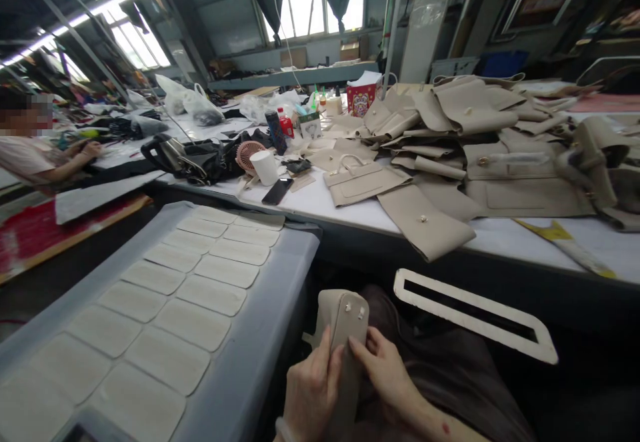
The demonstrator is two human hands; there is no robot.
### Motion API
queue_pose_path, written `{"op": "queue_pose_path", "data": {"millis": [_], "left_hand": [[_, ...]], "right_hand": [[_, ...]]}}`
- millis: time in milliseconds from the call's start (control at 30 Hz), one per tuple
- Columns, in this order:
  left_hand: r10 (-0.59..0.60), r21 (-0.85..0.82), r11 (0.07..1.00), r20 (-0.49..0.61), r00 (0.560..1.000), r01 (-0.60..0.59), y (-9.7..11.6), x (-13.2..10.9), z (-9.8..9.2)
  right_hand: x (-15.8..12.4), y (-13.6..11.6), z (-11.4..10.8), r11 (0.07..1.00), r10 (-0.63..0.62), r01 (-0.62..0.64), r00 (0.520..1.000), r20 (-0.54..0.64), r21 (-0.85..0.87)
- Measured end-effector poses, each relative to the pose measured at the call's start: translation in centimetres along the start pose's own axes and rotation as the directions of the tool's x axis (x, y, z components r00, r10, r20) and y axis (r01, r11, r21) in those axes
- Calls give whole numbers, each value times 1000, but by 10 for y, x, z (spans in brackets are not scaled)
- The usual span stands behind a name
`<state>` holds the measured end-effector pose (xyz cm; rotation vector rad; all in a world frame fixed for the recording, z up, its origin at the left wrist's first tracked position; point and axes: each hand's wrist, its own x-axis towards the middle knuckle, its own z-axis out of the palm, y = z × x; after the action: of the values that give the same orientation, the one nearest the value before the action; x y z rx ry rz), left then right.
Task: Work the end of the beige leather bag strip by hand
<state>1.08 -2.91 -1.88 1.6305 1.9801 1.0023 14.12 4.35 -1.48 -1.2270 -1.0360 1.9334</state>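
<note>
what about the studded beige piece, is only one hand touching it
No, the left hand and the right hand both touch the studded beige piece.

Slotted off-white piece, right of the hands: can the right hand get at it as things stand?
Probably yes: nothing visible blocks the way from the right hand to the slotted piece. It would likely have to release the beige studded piece first.
</note>
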Motion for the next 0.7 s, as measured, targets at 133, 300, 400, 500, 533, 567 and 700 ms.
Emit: {"op": "queue_pose_path", "data": {"millis": [133, 300, 400, 500, 533, 567, 700], "left_hand": [[16, 25, 1000, -72, 997, -14, 3, 6, -8], [-23, -61, 998, -141, 990, 15, 13, 21, -17], [-31, -174, 985, -225, 974, -9, 23, 36, -22], [-30, -215, 976, -335, 942, -46, 37, 53, -26], [-27, -219, 974, -358, 933, -56, 42, 58, -27], [-25, -226, 972, -373, 928, -65, 46, 61, -27], [-56, -313, 946, -408, 911, -81, 56, 65, -20]], "right_hand": [[6, -10, 1, 985, -86, 80, 996, -35, -156], [14, -36, 9, 949, -242, 227, 969, -47, -218], [12, -51, 9, 935, -299, 288, 954, -21, -207], [7, -66, 6, 909, -360, 355, 933, 14, -217], [6, -70, 5, 899, -372, 369, 927, 33, -236], [5, -76, 3, 886, -383, 382, 922, 52, -263], [4, -93, -4, 785, -460, 443, 885, 72, -433]]}}
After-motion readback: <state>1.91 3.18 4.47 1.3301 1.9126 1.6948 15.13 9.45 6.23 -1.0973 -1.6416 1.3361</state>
